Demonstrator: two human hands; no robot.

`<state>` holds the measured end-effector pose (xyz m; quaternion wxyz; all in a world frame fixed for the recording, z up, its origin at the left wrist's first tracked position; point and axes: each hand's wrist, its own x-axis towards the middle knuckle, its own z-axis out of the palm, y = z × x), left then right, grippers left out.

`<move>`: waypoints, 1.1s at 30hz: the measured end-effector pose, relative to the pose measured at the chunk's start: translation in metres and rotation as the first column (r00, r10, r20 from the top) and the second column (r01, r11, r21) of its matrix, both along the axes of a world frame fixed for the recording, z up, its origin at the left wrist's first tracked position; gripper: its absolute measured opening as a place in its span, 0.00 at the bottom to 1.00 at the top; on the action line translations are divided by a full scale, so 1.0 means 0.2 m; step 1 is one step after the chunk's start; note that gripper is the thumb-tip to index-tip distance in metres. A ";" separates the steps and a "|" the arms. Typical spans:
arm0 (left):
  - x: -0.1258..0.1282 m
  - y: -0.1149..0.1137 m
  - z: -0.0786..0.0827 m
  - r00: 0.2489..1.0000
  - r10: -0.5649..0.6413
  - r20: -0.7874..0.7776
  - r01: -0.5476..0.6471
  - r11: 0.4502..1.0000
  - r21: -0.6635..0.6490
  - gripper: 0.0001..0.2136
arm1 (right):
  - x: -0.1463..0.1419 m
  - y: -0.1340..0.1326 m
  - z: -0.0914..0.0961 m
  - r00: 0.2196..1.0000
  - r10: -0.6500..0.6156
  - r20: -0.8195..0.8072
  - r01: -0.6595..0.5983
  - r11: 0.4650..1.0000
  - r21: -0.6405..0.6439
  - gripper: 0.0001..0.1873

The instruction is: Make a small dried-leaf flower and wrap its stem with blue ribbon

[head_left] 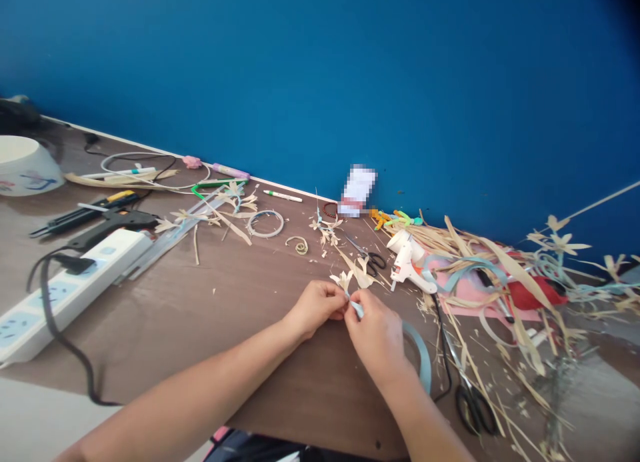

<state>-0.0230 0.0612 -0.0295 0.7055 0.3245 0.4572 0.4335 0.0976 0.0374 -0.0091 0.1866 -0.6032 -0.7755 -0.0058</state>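
Observation:
My left hand (pixel 320 307) and my right hand (pixel 375 329) meet above the near middle of the table, fingertips pinched close together. Pale straw-coloured petals of a handmade flower (pixel 345 280) rise from between them. My right fingers grip a light blue ribbon (pixel 419 355), whose end shows at the fingertips and whose length curves out behind the right wrist. The left fingertips close on the flower's base, partly hidden by the fingers. Just beyond the hands are black-handled scissors (pixel 374 262) and a white glue gun (pixel 410 265).
A white power strip (pixel 107 265) with a black cord lies left, near a dark glue gun (pixel 117 223) and a utility knife (pixel 85 212). On the right are dried straw strips (pixel 523 269), a pink sheet (pixel 453 285) and larger scissors (pixel 473 402). A blue wall (pixel 320 82) bounds the table.

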 end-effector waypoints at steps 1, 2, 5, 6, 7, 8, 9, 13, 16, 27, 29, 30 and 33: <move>0.00 0.00 0.00 1.000 0.001 0.001 -0.001 1.000 0.000 0.06 | 0.00 0.00 0.00 1.000 0.006 0.015 -0.006 1.000 0.005 0.05; 0.00 0.00 0.00 1.000 -0.001 0.000 0.001 1.000 0.000 0.06 | 0.00 0.00 -0.01 1.000 0.011 0.029 -0.011 1.000 0.011 0.05; -0.01 0.00 0.00 0.999 -0.037 0.000 0.037 0.999 -0.001 0.08 | 0.01 0.00 -0.02 0.998 0.008 0.058 -0.010 1.000 0.025 0.05; -0.01 0.00 0.00 0.998 -0.056 0.005 0.056 0.998 0.006 0.08 | 0.01 0.00 -0.03 0.998 0.003 0.064 -0.005 1.000 0.031 0.05; -0.01 0.00 0.00 0.997 -0.074 0.010 0.074 0.997 0.015 0.09 | 0.01 0.00 -0.03 0.998 -0.004 0.069 0.002 0.999 0.037 0.05; -0.01 0.00 0.00 0.996 -0.091 0.013 0.091 0.996 0.026 0.09 | 0.01 0.01 -0.03 0.997 -0.009 0.074 0.006 0.999 0.042 0.05; -0.02 0.00 0.01 0.994 -0.105 0.009 0.105 0.994 0.038 0.10 | 0.02 0.01 -0.03 0.997 -0.013 0.080 0.010 0.999 0.046 0.04; -0.02 0.01 0.00 0.988 -0.133 -0.072 0.140 0.984 0.110 0.08 | 0.02 0.03 -0.03 0.994 -0.007 0.112 0.001 0.999 0.047 0.04; -0.02 0.01 -0.01 0.984 -0.142 -0.106 0.158 0.973 0.167 0.08 | 0.01 0.03 -0.02 0.992 0.009 0.129 -0.014 0.999 0.036 0.05; -0.04 0.03 0.01 0.998 -0.065 -0.001 0.065 0.993 0.096 0.11 | -0.02 0.04 0.02 0.998 -0.013 -0.060 0.015 0.999 0.034 0.05; -0.05 0.03 0.02 0.996 -0.089 0.021 0.087 0.992 0.088 0.11 | -0.01 0.03 0.05 0.985 -0.037 -0.171 0.032 0.999 -0.030 0.05; -0.05 0.03 0.02 0.994 -0.105 0.027 0.102 0.990 0.092 0.11 | -0.01 0.03 0.06 0.970 -0.048 -0.238 0.030 0.996 -0.078 0.04; -0.06 0.02 0.03 0.989 -0.148 0.030 0.144 0.984 0.107 0.11 | 0.01 0.01 0.08 0.880 -0.085 -0.468 -0.032 0.971 -0.237 0.04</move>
